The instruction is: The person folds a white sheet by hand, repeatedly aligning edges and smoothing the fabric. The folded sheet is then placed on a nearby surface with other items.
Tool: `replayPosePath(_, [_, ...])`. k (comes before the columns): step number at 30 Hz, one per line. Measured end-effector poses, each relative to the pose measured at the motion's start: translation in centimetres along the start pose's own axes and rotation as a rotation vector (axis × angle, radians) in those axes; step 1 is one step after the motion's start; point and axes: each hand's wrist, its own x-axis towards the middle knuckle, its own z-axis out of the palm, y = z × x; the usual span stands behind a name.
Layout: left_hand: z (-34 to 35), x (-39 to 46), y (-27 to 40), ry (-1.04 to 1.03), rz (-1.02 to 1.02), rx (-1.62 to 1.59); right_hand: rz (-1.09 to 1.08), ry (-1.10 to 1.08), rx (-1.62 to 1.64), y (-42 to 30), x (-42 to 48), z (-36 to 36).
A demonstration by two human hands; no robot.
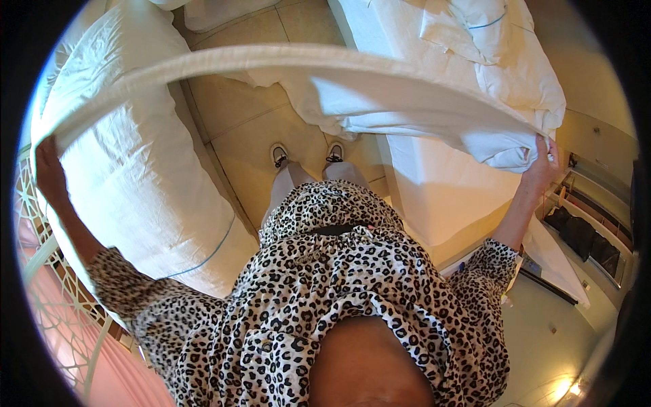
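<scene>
A long white cloth (pixel 386 96), likely a sheet, is stretched in an arc between my hands, with its thick hem uppermost. At the far left, my left hand (pixel 49 165) grips one end of that hem, over a big white padded bundle (pixel 137 193). My right hand (pixel 544 163) pinches the other end, where the fabric is bunched into folds. The middle of the cloth hangs down in front of me above the tiled floor. Its lower part droops near a white-covered block (pixel 442 188), perhaps a bed or mattress, on the right.
More white bedding (pixel 488 46) with a blue line lies on the block at the upper right. Beige floor tiles (pixel 244 122) run between bundle and block. A pale lattice screen (pixel 66 305) and pink fabric (pixel 119 371) stand at left. An open compartment (pixel 580 234) holds black items at right.
</scene>
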Motion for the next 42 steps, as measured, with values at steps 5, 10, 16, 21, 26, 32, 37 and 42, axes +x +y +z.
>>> replayPosePath(5, [2.9, -12.5, 0.5, -0.153, -0.306, -0.342, -0.198, -0.33, -0.223, -0.9, -2.9, 1.2])
replayPosePath(10, [4.6, -19.8, 1.4, -0.026, -0.56, -0.328, -0.277, -0.568, -0.218, -2.6, -5.4, 2.3])
replayPosePath(16, [9.1, -25.5, -2.4, 0.434, -0.98, -0.612, -0.395, -0.779, -0.128, -5.0, -7.5, 2.7])
replayPosePath(21, [10.5, -26.9, -6.6, 0.705, -1.184, -1.42, -0.501, -0.86, -0.117, -6.8, -8.5, 2.3])
replayPosePath(26, [8.5, -27.8, -6.1, 0.461, -1.249, -1.093, -0.6, -0.936, -0.103, -9.3, -10.3, 1.9])
replayPosePath(32, [5.2, -29.4, -4.3, 0.271, -1.17, -0.884, -0.792, -0.999, -0.08, -12.2, -10.7, 0.5])
replayPosePath(37, [2.3, -30.1, -3.5, 0.164, -1.063, -0.754, -0.901, -1.337, 0.192, -14.5, -8.7, 0.3])
replayPosePath(42, [-1.5, -27.9, 0.3, 0.079, -0.867, -0.749, -0.856, -1.585, 0.369, -17.1, -8.8, 0.6])
